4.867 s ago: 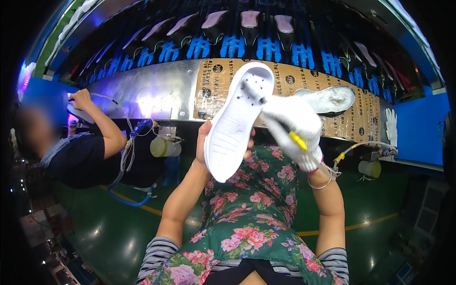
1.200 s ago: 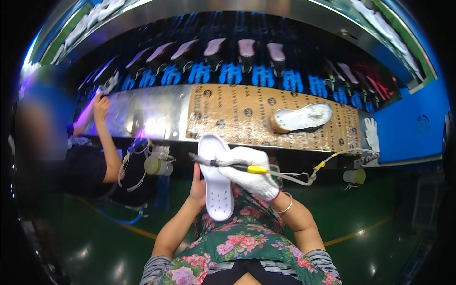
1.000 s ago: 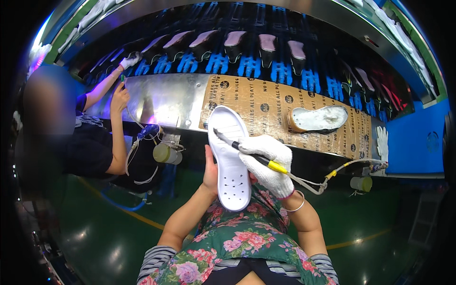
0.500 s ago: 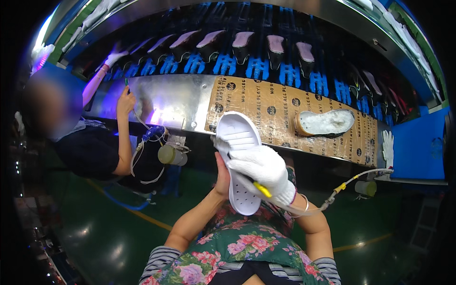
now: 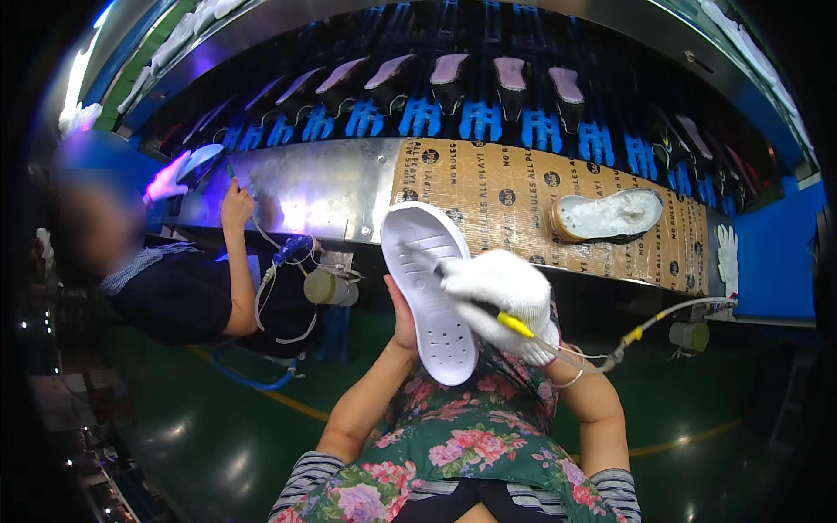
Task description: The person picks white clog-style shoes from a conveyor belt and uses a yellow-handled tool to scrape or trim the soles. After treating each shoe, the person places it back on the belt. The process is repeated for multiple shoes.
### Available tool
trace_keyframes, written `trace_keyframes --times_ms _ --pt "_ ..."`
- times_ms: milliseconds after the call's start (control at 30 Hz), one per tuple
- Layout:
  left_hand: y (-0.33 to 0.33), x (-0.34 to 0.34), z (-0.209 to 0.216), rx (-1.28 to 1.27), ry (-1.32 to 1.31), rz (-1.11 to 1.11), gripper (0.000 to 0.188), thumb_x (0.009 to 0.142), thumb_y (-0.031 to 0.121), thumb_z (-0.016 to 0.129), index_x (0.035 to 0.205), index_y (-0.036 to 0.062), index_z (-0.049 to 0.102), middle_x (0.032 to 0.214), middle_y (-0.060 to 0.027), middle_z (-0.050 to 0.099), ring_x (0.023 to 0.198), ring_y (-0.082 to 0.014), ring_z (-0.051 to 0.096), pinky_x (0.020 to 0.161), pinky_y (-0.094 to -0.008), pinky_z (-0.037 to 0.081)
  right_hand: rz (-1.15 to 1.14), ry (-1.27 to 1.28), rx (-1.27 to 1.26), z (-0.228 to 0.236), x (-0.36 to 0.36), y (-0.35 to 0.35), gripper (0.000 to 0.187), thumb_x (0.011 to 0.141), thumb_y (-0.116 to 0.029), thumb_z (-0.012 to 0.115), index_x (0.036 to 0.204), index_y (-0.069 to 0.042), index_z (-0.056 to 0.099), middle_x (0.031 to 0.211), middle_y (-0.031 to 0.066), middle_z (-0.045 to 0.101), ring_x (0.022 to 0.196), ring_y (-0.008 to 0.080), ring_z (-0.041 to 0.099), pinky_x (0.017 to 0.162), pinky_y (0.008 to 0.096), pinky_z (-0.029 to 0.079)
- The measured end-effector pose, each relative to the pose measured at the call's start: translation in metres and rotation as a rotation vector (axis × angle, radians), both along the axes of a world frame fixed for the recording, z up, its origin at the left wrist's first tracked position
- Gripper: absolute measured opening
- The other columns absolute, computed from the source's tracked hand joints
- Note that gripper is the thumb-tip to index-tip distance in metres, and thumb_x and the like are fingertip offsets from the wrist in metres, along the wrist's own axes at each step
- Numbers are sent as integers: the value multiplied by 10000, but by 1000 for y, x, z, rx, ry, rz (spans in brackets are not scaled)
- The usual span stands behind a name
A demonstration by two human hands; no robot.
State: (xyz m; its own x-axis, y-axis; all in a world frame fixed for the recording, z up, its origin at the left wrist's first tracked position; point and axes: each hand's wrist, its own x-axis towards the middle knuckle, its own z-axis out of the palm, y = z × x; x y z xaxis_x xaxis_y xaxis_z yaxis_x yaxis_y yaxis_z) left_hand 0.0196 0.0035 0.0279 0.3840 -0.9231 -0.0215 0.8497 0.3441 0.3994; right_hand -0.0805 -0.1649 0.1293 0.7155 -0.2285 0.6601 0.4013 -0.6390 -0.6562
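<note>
A pale lavender-white shoe sole (image 5: 443, 336) with grooves and small holes is held upright in front of my body. My bare left hand (image 5: 402, 324) grips it by the left edge, fingers partly hidden behind it. In a white knit glove, my right hand (image 5: 508, 301) closes round a brush; its head (image 5: 422, 260) is over the grooved upper half of the sole. Whether the bristles touch is blurred. From the brush a clear hose (image 5: 649, 321) with yellow tape runs off to the right. Beyond my hands an upturned shoe (image 5: 610, 214) with a whitish coated bottom lies on cardboard.
Printed cardboard (image 5: 497, 196) covers part of the metal bench (image 5: 323, 174). Behind it, upturned shoes (image 5: 450, 73) stand on blue holders (image 5: 481, 122). At left a co-worker holds a sole (image 5: 202, 159) and a brush. A jar (image 5: 689, 336) and white glove (image 5: 727, 253) are at right.
The sole has turned more toward me and shifted slightly left. My right hand and brush have moved right and off its lower half. The co-worker now holds up a sole.
</note>
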Motion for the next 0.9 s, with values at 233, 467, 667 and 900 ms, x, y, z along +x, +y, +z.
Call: trace_keyframes --times_ms 233,467,667,900 --pt "5 21 -4 301 -263 169 1042 972 901 223 1681 142 302 1638 -125 469 1460 -303 512 1238 -494 398 187 -30 -64 -22 -1 16 360 721 -52 852 1074 -100 796 1121 105 797 975 321 767 830 420 598" --pt "-8 31 8 177 -168 107 1129 899 973 197 1615 124 400 1431 -164 620 1249 -323 641 1081 -478 518 52 -83 -164 -19 0 13 394 717 -59 861 1102 -86 782 1148 123 778 950 315 758 802 419 592" --pt "-16 36 9 -29 -55 82 1268 767 1074 255 1424 21 514 1077 -200 689 920 -291 696 791 -434 592 247 3 86 -12 -5 9 330 747 -49 843 1072 -87 797 1127 116 800 953 294 774 819 412 597" --pt "-19 52 6 -127 -51 -40 1298 699 1095 330 1357 -3 544 1073 -208 675 897 -337 685 802 -482 571 221 -37 7 -28 -8 29 364 728 -57 862 1081 -108 789 1142 105 797 953 316 769 809 397 598"
